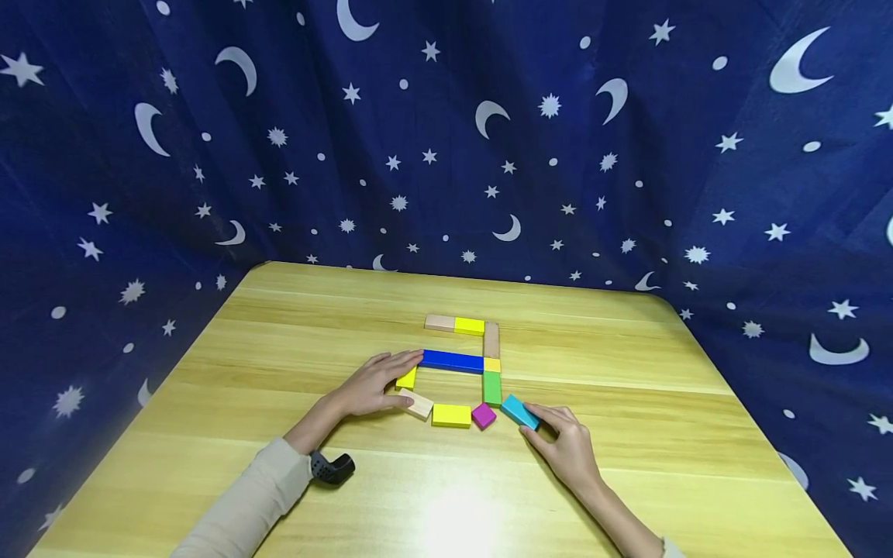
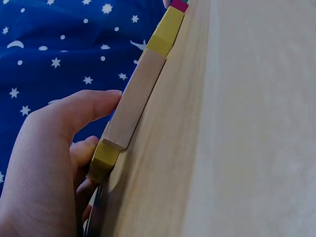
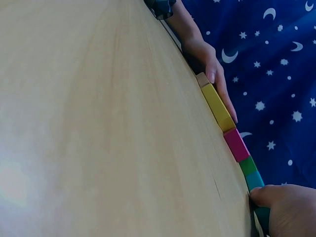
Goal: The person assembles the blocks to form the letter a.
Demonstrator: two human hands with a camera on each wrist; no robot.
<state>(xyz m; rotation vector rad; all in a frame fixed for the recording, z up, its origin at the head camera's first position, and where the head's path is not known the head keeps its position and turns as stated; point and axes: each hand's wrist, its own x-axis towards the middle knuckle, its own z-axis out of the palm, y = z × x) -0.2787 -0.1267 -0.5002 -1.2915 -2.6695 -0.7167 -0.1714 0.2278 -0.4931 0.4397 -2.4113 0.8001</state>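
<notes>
Wooden blocks lie flat on the table in an angular outline. My right hand (image 1: pixel 568 446) pinches a light blue block (image 1: pixel 518 411) between thumb and fingers, slanted just right of the green block (image 1: pixel 491 389) and the magenta block (image 1: pixel 484 416). At the outline's left side, my left hand (image 1: pixel 373 385) rests with fingers stretched out to the end of the blue blocks (image 1: pixel 452 361). Its thumb touches a plain wood block (image 2: pixel 136 101), which lies tilted between a small yellow block (image 2: pixel 102 160) and a longer yellow block (image 1: pixel 451 416). The left fingers partly cover the small yellow one.
Farther back, a plain block (image 1: pixel 439 322), a yellow block (image 1: pixel 470 326) and an upright-running plain block (image 1: pixel 491 340) form the top corner. An orange-yellow block (image 1: pixel 491 365) joins it to the green one. Behind the table (image 1: pixel 593 341) hangs a dark blue curtain (image 1: pixel 446 139) with moons and stars.
</notes>
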